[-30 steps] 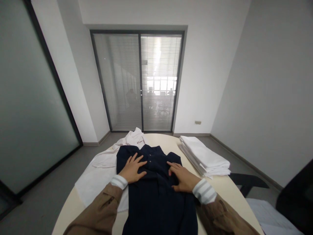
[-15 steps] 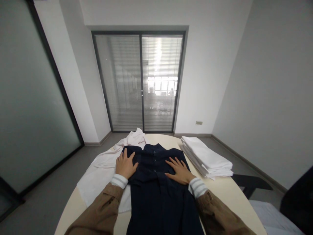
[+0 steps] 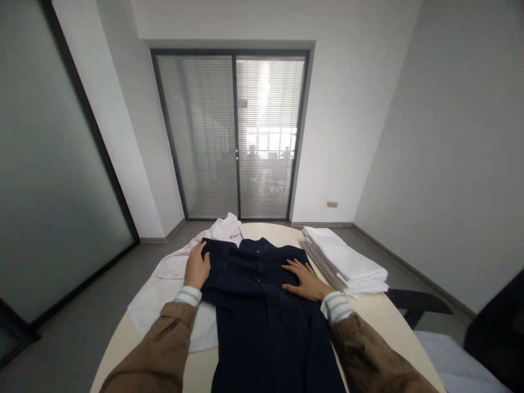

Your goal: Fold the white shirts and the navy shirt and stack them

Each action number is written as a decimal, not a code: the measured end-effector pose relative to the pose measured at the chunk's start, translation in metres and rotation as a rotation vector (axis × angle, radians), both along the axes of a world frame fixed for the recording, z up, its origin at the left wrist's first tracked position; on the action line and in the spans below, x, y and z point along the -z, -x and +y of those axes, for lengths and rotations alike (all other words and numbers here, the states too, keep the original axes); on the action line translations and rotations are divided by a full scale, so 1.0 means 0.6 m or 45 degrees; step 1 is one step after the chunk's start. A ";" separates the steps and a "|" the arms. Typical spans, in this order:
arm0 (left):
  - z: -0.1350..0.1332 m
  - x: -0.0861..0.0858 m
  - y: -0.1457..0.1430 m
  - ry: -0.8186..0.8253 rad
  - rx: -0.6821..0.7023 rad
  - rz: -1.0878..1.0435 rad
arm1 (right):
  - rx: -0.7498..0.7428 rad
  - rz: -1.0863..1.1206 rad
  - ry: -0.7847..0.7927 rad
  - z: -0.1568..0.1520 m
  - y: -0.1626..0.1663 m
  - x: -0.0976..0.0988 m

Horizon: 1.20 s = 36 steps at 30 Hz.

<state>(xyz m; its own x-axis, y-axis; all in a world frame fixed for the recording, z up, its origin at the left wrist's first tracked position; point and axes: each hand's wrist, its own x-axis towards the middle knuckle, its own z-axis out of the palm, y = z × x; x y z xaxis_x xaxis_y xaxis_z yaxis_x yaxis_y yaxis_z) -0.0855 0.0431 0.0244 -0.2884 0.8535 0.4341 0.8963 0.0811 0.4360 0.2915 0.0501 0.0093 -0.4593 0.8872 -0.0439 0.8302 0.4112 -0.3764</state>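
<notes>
A dark navy buttoned shirt (image 3: 262,305) lies flat, front up, on a round cream table (image 3: 385,322). My left hand (image 3: 197,267) rests at the shirt's left shoulder edge, fingers curled over the fabric border where it meets white cloth. My right hand (image 3: 303,279) lies flat and open on the shirt's right chest, fingers spread. Both arms wear brown sleeves with striped cuffs.
A loose white garment (image 3: 176,284) is spread under and left of the navy shirt, bunched at the far end. A stack of folded white cloth (image 3: 346,262) sits at the table's right. A dark chair (image 3: 413,305) stands right of the table. Glass doors with blinds face me.
Both hands slid outward across the shirt's chest, the left reaching the left shoulder edge, the right moving toward the right side. The shirt's upper part looks flatter and wider.
</notes>
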 end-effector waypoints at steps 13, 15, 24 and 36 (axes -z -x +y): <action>-0.104 -0.040 -0.079 0.657 0.030 0.316 | 0.091 -0.258 0.021 -0.106 0.025 -0.085; -0.115 -0.027 -0.081 0.738 0.016 0.332 | 0.120 -0.279 0.075 -0.115 0.019 -0.076; -0.134 -0.012 -0.077 0.760 0.300 0.239 | 0.145 -0.372 0.300 -0.119 0.013 -0.050; -0.072 0.004 -0.012 0.393 0.398 -0.365 | 0.013 -0.162 -0.041 -0.064 -0.008 0.008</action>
